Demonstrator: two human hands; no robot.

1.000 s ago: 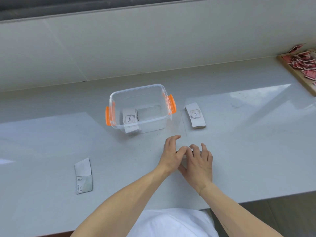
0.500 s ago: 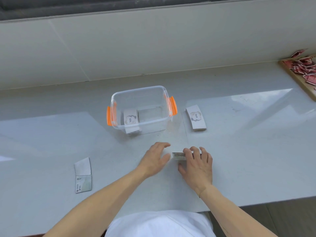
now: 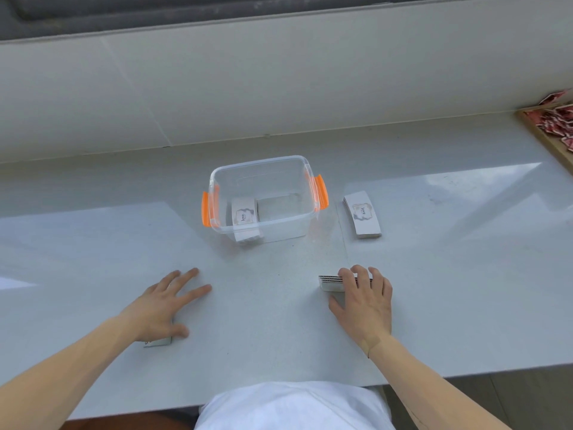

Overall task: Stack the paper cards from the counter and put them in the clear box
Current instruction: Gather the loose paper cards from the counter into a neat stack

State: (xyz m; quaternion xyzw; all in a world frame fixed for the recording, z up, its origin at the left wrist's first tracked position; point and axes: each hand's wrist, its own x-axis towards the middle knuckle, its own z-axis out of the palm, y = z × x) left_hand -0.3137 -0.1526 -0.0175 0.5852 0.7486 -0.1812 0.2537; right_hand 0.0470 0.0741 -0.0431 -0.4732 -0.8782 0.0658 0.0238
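Note:
A clear box (image 3: 263,169) with orange side latches stands mid-counter, and a stack of white cards (image 3: 243,217) lies inside at its left. Another card stack (image 3: 362,217) lies on the counter to the right of the box. My right hand (image 3: 364,301) grips a small stack of cards (image 3: 330,283) held on edge against the counter. My left hand (image 3: 164,301), fingers spread, hovers over or rests on a loose card (image 3: 158,342) at the left, and most of that card is hidden under the palm.
At the far right, a wooden tray (image 3: 548,138) holds several red packets. A tiled wall rises behind the grey counter (image 3: 93,243). The counter's front edge runs just before my white shirt.
My left hand has left the stack and swung left across the counter to the loose card. My right hand stays on the stack, which stands on edge.

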